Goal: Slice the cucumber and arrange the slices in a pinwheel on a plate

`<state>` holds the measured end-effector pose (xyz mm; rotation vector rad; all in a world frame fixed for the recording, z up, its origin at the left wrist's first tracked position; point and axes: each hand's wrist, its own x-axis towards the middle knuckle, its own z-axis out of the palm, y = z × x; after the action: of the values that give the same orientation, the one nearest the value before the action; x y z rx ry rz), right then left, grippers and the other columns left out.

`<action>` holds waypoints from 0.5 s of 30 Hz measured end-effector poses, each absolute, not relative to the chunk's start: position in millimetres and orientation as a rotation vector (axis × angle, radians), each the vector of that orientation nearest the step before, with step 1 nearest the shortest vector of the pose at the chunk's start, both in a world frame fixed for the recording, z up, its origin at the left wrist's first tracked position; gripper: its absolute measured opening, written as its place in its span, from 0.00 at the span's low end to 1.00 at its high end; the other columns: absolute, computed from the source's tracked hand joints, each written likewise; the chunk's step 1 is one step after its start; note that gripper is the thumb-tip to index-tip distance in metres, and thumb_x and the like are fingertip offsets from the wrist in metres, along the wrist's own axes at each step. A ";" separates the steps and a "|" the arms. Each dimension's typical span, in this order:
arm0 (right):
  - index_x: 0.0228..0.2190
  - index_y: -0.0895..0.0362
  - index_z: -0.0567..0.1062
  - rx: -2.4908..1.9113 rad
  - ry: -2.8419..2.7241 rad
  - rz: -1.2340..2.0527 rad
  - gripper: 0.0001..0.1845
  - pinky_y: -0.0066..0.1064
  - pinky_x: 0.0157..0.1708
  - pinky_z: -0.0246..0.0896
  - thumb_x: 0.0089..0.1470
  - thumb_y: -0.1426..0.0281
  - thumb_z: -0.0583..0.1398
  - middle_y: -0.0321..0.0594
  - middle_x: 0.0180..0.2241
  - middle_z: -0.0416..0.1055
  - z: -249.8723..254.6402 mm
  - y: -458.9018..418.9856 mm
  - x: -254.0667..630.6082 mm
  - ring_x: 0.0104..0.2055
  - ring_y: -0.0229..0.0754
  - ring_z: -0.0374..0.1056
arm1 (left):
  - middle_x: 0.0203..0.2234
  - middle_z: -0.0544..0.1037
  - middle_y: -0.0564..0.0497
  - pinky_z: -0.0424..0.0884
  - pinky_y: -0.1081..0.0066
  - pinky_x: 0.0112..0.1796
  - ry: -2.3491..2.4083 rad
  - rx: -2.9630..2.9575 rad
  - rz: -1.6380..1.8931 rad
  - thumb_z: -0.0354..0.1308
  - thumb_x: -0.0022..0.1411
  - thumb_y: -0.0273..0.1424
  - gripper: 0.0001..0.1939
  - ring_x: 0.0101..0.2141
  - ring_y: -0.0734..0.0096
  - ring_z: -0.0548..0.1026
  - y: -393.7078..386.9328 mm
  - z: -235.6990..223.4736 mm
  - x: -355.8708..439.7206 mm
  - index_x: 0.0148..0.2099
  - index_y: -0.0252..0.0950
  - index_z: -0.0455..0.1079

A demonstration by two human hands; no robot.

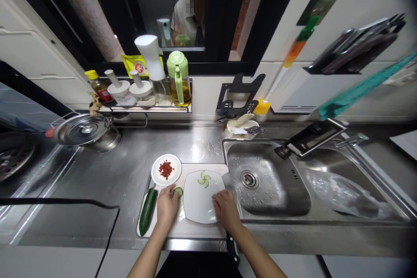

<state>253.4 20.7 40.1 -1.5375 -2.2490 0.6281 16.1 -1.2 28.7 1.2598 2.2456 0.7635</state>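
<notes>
My left hand [167, 206] is at the left of the cutting board [180, 230], its fingers closed around cut cucumber slices [178, 191]. Left of it lies a dark green cucumber [148, 213] with one end cut off. My right hand [226, 210] rests over the right edge of a white square plate [195, 206], fingers loosely spread, with nothing visible in them. Near the plate's far side, thin cucumber pieces [204, 179] form a small pinwheel. A round white dish [156, 178] at the board's far left corner holds chopped red bits [166, 169].
A steel sink [270, 191] adjoins the board's right side, with a plastic bag [345, 193] in its right part. A black handle [232, 249] juts over the counter's front edge. Behind stand an oil bottle [178, 80] and seasoning jars [120, 91]; a lidded pot [86, 132] is at left.
</notes>
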 end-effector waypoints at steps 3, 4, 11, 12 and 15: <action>0.32 0.55 0.74 -1.554 -2.257 0.631 0.11 0.35 0.41 0.55 0.55 0.76 0.53 0.41 0.33 0.69 40.8 9.0 247.1 0.42 0.45 0.59 | 0.36 0.76 0.42 0.67 0.65 0.42 2.293 1.274 0.712 0.53 0.55 0.34 0.19 0.37 0.61 0.73 -11.1 21.5 13.2 0.47 0.31 0.72; 0.32 0.55 0.74 -1.560 -2.262 0.634 0.11 0.35 0.41 0.55 0.54 0.76 0.53 0.41 0.33 0.69 41.4 6.8 245.3 0.42 0.45 0.59 | 0.37 0.76 0.41 0.67 0.65 0.42 2.300 1.279 0.708 0.53 0.55 0.34 0.19 0.37 0.61 0.73 -12.5 19.4 13.8 0.47 0.31 0.72; 0.32 0.54 0.74 -1.549 -2.293 0.617 0.10 0.34 0.41 0.54 0.54 0.77 0.53 0.39 0.33 0.70 43.7 -0.6 240.4 0.41 0.44 0.59 | 0.37 0.76 0.43 0.66 0.67 0.43 2.245 1.297 0.718 0.51 0.57 0.32 0.16 0.37 0.63 0.73 -10.3 13.2 18.6 0.45 0.33 0.73; 0.32 0.54 0.74 -1.552 -2.291 0.614 0.10 0.34 0.41 0.54 0.54 0.77 0.54 0.39 0.33 0.70 43.4 -1.4 240.4 0.42 0.44 0.59 | 0.37 0.76 0.43 0.66 0.67 0.43 2.240 1.297 0.716 0.51 0.57 0.32 0.16 0.37 0.63 0.73 -10.1 13.2 18.4 0.45 0.33 0.73; 0.32 0.55 0.74 -1.546 -2.288 0.617 0.09 0.33 0.41 0.54 0.54 0.76 0.54 0.39 0.33 0.70 42.4 -3.3 240.6 0.41 0.44 0.59 | 0.37 0.76 0.44 0.66 0.68 0.42 2.238 1.293 0.700 0.51 0.56 0.31 0.16 0.37 0.64 0.73 -10.1 13.5 17.3 0.45 0.34 0.73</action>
<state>240.6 -3.3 42.4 -1.5462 -2.2877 0.6167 17.3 -10.1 13.5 1.2933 2.2381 0.6999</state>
